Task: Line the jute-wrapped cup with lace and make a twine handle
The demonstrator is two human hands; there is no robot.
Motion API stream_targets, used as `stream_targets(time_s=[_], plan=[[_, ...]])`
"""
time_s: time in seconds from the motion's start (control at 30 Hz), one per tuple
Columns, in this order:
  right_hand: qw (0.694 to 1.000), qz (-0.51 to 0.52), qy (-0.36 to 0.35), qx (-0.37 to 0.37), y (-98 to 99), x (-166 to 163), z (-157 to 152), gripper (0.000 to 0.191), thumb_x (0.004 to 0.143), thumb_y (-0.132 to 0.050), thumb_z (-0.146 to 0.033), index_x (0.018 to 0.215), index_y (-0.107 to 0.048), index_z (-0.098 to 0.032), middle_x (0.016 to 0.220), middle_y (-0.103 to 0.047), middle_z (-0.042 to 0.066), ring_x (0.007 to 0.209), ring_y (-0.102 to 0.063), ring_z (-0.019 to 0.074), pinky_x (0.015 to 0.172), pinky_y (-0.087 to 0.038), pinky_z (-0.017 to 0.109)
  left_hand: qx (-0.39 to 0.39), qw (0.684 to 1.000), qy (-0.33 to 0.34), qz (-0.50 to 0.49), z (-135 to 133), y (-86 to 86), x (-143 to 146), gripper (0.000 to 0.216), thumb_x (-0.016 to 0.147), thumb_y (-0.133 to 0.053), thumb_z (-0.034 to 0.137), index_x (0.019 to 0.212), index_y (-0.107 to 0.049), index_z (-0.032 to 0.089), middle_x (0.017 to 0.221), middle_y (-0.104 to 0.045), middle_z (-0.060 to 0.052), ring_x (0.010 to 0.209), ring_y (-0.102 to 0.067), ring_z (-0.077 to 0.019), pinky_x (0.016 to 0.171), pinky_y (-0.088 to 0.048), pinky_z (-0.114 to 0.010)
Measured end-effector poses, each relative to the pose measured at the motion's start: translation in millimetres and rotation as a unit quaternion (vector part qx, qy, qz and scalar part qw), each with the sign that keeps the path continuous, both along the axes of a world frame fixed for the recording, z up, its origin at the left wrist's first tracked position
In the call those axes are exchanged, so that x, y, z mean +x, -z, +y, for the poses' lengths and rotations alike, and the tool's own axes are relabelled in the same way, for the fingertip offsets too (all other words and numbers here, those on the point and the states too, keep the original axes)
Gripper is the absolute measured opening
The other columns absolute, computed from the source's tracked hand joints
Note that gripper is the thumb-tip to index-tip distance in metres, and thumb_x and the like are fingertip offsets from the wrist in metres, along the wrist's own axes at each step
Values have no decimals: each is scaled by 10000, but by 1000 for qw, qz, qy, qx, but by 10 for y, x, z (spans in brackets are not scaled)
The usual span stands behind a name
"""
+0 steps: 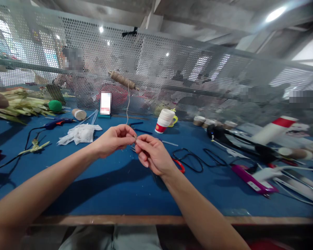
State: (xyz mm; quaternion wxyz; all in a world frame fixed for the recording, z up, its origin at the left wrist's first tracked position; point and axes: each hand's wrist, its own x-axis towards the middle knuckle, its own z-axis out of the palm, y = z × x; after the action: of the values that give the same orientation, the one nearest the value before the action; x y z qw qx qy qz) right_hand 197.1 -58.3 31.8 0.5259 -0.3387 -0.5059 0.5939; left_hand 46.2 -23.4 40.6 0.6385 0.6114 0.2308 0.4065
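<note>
Above the middle of the table, my left hand (117, 139) and my right hand (154, 152) meet fingertip to fingertip. Both are closed in a pinch around a tiny greyish thing (135, 138), too small to name. A strand of twine (128, 104) hangs from a twine roll (123, 81) on the mesh and drops out of sight at my left hand; whether I grip it, I cannot tell. Red-handled scissors (181, 166) lie partly hidden behind my right hand. Just beyond the hands is a dark tool with blue-black handles (143, 130).
A glue gun (53, 123), crumpled white tissue (79, 133) and pale dried husks (23, 100) occupy the left. Stacked paper cups (165, 121) stand ahead. Black cable (190, 160) and a purple power strip (254, 178) lie at right. Perforated metal mesh (151, 62) rises behind.
</note>
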Motion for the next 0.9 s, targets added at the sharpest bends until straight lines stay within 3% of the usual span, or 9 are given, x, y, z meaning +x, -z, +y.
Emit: stream_targets(time_s=[0.17,0.27,0.4,0.57,0.7,0.77,0.9], plan=[[995,36,-73,-58,-39,31,15,201,647,-690,-263,679,-523,-156,493,-541,-68,303,-328,-3,240,-267,84,44,999,-10,28,2,-33,-32,195,661,-678,258,728,-558,121,593,-516,38,461,-369,-27,418,-224,-185],[996,16,-74,-55,-34,36,19,203,662,-675,-281,675,-515,-156,499,-532,-68,307,-329,-2,245,-277,89,50,998,-11,35,4,-46,-36,176,665,-667,245,707,-551,120,571,-499,47,455,-358,-25,413,-217,-185],[992,-109,24,61,20,22,10,186,723,-621,-318,727,-517,-165,556,-555,-47,348,-433,38,297,-393,151,51,997,-31,52,13,-33,-22,151,662,-654,221,700,-549,120,553,-498,48,453,-373,-27,412,-233,-183],[920,-276,173,220,160,16,17,136,773,-567,-308,794,-531,-178,568,-518,-38,424,-505,77,371,-455,187,30,997,-61,45,21,6,12,143,630,-657,198,679,-545,123,547,-498,49,448,-394,-28,412,-248,-180],[874,-336,217,276,200,27,19,137,813,-513,-303,779,-548,-176,559,-529,-20,427,-509,82,398,-454,196,15,996,-73,51,13,10,27,158,614,-671,199,671,-546,120,537,-501,46,439,-393,-27,412,-242,-179],[885,-324,201,267,174,25,8,149,817,-504,-312,771,-543,-175,551,-526,-25,415,-504,80,384,-447,193,8,997,-64,42,11,17,31,167,621,-675,209,678,-549,118,526,-489,49,435,-386,-25,416,-238,-179],[939,-242,147,194,82,11,-17,172,797,-528,-338,751,-519,-173,554,-535,-41,377,-474,61,331,-419,174,-21,1000,-21,-2,10,45,37,200,657,-671,244,755,-550,119,558,-481,51,446,-382,-20,440,-256,-184]])
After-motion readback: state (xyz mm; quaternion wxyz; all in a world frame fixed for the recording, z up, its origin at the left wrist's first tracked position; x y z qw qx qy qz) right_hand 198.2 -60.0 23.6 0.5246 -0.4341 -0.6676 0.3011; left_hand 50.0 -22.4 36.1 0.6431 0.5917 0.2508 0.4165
